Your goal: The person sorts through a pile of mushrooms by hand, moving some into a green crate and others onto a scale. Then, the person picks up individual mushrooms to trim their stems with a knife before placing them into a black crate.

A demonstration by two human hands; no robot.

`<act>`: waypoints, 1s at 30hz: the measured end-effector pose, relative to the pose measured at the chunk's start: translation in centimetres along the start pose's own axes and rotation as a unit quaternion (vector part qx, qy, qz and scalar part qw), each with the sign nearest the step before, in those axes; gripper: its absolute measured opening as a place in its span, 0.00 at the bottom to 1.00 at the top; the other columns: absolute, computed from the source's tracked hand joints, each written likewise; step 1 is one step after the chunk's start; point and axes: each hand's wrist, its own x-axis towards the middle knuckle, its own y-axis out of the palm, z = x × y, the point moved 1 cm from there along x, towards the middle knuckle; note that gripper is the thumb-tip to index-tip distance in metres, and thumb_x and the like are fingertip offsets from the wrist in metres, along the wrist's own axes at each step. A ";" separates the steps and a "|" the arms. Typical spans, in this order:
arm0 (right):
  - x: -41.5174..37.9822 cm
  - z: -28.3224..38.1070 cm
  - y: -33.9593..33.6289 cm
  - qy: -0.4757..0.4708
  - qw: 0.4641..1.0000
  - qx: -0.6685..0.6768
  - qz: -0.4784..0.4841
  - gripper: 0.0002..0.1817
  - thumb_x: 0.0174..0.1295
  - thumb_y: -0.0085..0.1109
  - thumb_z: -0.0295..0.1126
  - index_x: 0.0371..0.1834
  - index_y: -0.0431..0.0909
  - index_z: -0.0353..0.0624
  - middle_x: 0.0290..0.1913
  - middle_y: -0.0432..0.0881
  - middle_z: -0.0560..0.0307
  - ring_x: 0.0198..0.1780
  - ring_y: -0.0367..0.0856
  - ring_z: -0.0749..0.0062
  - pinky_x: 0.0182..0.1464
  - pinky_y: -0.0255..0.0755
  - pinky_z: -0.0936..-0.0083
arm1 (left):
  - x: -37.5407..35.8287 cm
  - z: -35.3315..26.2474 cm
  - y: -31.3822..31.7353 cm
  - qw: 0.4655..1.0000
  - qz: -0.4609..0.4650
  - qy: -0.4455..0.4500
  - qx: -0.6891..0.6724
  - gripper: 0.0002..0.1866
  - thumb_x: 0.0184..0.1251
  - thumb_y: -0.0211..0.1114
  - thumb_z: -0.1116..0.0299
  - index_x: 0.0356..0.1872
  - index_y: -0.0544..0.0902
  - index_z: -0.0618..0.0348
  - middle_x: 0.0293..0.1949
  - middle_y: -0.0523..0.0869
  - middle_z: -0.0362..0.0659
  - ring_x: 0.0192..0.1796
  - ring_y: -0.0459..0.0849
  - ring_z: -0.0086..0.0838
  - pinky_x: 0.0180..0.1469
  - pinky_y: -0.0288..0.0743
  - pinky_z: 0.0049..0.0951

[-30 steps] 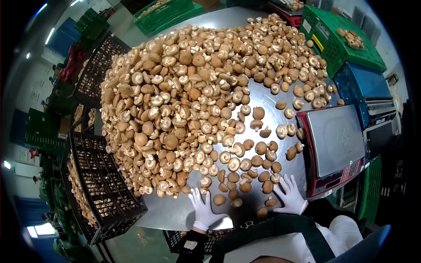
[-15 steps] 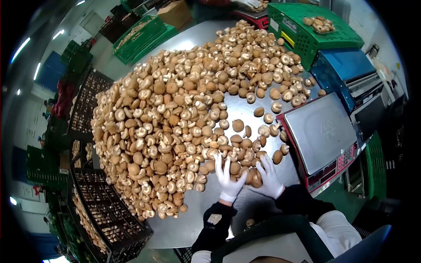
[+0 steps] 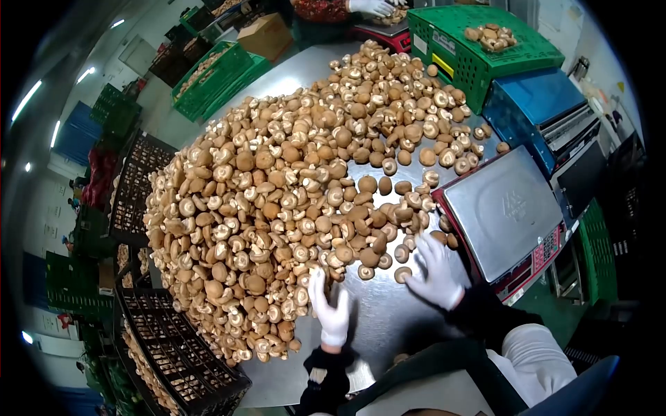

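Observation:
A big heap of brown mushrooms [image 3: 257, 208] covers much of the metal table [image 3: 388, 312]. My left hand [image 3: 330, 308], in a white glove, is at the heap's near edge, its fingers apart and nothing held. To its right my right hand [image 3: 437, 274], gloved too, is spread low over the table, its thumb beside a single mushroom [image 3: 402, 274]. Looser mushrooms [image 3: 368, 222] lie just beyond and between the two hands.
A red-framed scale [image 3: 503, 211] stands at the right. Behind it are a blue box [image 3: 534, 104] and a green crate [image 3: 485, 48]. Black crates [image 3: 180, 347] line the left side. Another person's gloved hands [image 3: 374, 7] are at the far end.
My hands have moved apart, the left one leftward, and both have opened. The mushrooms that were between them now lie farther from me, spread out. The view has shifted slightly.

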 end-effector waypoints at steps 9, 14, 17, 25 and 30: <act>-3.4 -2.0 4.9 0.041 0.991 -0.100 0.079 0.55 0.42 0.71 0.49 0.70 0.53 0.32 0.71 0.51 0.31 0.70 0.48 0.31 0.71 0.45 0.46 | -1.3 2.9 3.9 0.972 0.093 -0.071 0.201 0.60 0.36 0.81 0.52 0.72 0.55 0.60 0.71 0.43 0.69 0.73 0.47 0.63 0.72 0.47 0.51; 3.1 -2.6 8.4 0.028 0.997 -0.047 -0.059 0.56 0.42 0.73 0.45 0.71 0.49 0.33 0.71 0.46 0.29 0.70 0.48 0.29 0.70 0.48 0.45 | 4.8 4.3 7.0 0.970 0.065 0.024 0.234 0.59 0.32 0.82 0.51 0.70 0.60 0.58 0.71 0.45 0.68 0.73 0.47 0.61 0.71 0.46 0.56; 6.7 -3.6 9.8 0.036 0.990 0.038 -0.128 0.54 0.43 0.72 0.38 0.72 0.49 0.34 0.72 0.45 0.29 0.71 0.49 0.31 0.70 0.51 0.48 | 8.2 5.7 8.3 0.987 0.015 0.096 0.131 0.57 0.33 0.82 0.52 0.68 0.62 0.59 0.71 0.49 0.64 0.73 0.50 0.58 0.71 0.49 0.53; 16.7 -8.8 11.6 0.103 0.939 0.077 -0.319 0.45 0.50 0.63 0.32 0.72 0.52 0.36 0.72 0.53 0.35 0.74 0.51 0.40 0.72 0.50 0.57 | 18.6 8.2 17.9 0.988 0.045 0.023 -0.143 0.41 0.44 0.71 0.71 0.65 0.66 0.63 0.72 0.50 0.58 0.73 0.55 0.51 0.72 0.54 0.39; 24.5 -11.7 11.7 0.172 0.890 0.105 -0.409 0.46 0.50 0.66 0.36 0.71 0.53 0.36 0.71 0.57 0.40 0.72 0.53 0.47 0.72 0.49 0.63 | 26.2 6.0 21.0 0.992 0.034 0.118 0.003 0.42 0.45 0.75 0.68 0.66 0.68 0.57 0.71 0.54 0.59 0.71 0.57 0.54 0.71 0.56 0.41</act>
